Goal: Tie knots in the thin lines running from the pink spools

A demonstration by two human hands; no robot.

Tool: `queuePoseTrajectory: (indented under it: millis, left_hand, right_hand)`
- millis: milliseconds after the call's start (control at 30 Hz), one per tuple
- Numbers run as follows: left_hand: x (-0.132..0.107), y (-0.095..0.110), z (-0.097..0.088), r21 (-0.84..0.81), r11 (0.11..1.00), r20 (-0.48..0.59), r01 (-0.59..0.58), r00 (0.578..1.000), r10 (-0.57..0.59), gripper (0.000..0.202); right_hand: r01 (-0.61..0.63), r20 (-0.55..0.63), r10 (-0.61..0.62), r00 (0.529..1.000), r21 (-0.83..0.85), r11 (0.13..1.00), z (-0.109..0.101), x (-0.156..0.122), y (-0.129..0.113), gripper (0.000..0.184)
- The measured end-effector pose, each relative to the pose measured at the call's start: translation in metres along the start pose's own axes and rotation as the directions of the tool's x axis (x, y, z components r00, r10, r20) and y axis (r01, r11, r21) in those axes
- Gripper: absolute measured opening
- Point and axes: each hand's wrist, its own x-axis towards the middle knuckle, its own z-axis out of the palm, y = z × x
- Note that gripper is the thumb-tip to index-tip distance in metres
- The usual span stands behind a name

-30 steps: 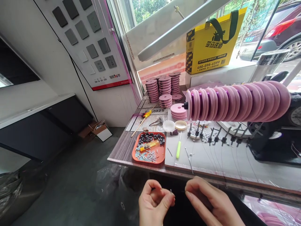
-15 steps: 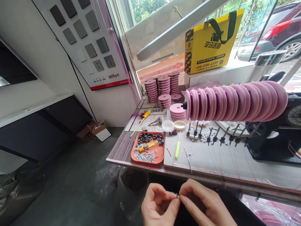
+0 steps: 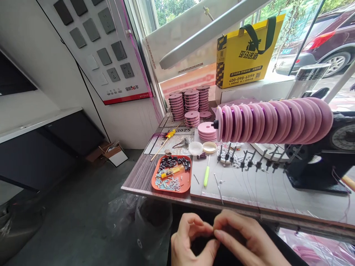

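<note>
My left hand [image 3: 191, 240] and my right hand [image 3: 244, 240] meet at the bottom edge of the view, below the table's front edge [image 3: 194, 201]. Both hands are closed in a pinch, fingertips touching each other. What they hold is hidden between the fingers. Above them on the table lies an orange tray [image 3: 186, 181] with black and silver small parts and a yellow-handled tool. A green-handled tool [image 3: 206, 180] lies beside it on a grey mat [image 3: 249, 188].
A row of pink spools [image 3: 273, 120] sits on a black machine [image 3: 318, 162] at right, thin lines running down over the mat. Stacks of pink discs [image 3: 191, 101], two small dishes [image 3: 202, 147] and a yellow bag [image 3: 245, 51] stand farther back. Plastic bags [image 3: 144, 225] lie under the table.
My hands have come together: they were apart with a tiny part at the left fingertips, and now the fingertips of both touch and hide it. The view has shifted slightly right.
</note>
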Motion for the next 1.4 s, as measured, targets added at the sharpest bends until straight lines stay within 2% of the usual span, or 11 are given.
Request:
queuePoseTrajectory:
  millis: [67, 167, 233, 300, 500, 667, 833, 967, 1133, 1267, 1400]
  left_hand:
    - [0.006, -0.002, 0.0, 0.135, 0.966, 0.073, -0.22, 0.975, 0.212, 0.021]
    - [0.019, -0.001, 0.003, 0.364, 0.753, 0.293, -0.548, 0.835, 0.466, 0.038]
    - [0.027, 0.004, 0.009, 0.462, 0.604, 0.458, -0.65, 0.758, 0.464, 0.055]
    - [0.032, 0.009, 0.02, 0.511, 0.527, 0.558, -0.679, 0.729, 0.397, 0.059]
    - [0.041, 0.018, 0.04, 0.493, 0.589, 0.537, -0.64, 0.757, 0.373, 0.06]
    - [0.032, 0.004, 0.012, 0.507, 0.756, 0.116, -0.415, 0.901, 0.417, 0.049]
    - [0.011, -0.016, -0.004, 0.449, 0.771, 0.119, -0.451, 0.886, 0.449, 0.046]
    - [0.012, -0.019, 0.002, 0.519, 0.626, 0.284, -0.582, 0.808, 0.516, 0.045]
    - [0.021, -0.018, 0.009, 0.661, 0.333, 0.529, -0.673, 0.732, 0.43, 0.038]
    - [0.019, -0.022, 0.013, 0.746, 0.137, 0.536, -0.652, 0.71, 0.457, 0.033]
    - [0.013, -0.027, 0.021, 0.806, 0.049, 0.473, -0.59, 0.691, 0.547, 0.028]
  right_hand:
    - [0.013, -0.088, -0.017, 0.996, -0.051, 0.999, -0.011, -0.001, -0.002, 0.023]
    - [-0.016, -0.213, 0.012, 0.977, -0.018, 1.0, -0.028, -0.001, -0.003, 0.022]
    - [-0.005, -0.27, 0.004, 0.963, -0.005, 1.0, -0.036, -0.002, -0.003, 0.021]
    - [0.019, -0.304, -0.026, 0.952, -0.026, 0.999, -0.04, -0.003, -0.004, 0.02]
    - [-0.016, -0.299, -0.015, 0.954, -0.101, 0.995, -0.041, 0.002, 0.001, 0.02]
    - [0.004, -0.329, -0.081, 0.941, -0.226, 0.974, -0.027, 0.022, 0.004, 0.019]
    - [0.078, -0.204, -0.163, 0.965, -0.37, 0.926, -0.013, 0.038, 0.006, 0.018]
    - [0.061, -0.075, -0.113, 0.991, -0.492, 0.868, -0.018, 0.04, 0.007, 0.02]
    - [0.057, 0.024, -0.052, 0.998, -0.562, 0.825, -0.027, 0.044, 0.004, 0.02]
    - [0.067, 0.068, -0.031, 0.997, -0.623, 0.779, -0.029, 0.048, 0.003, 0.021]
    - [0.091, 0.109, -0.023, 0.994, -0.674, 0.733, -0.03, 0.049, 0.0, 0.022]
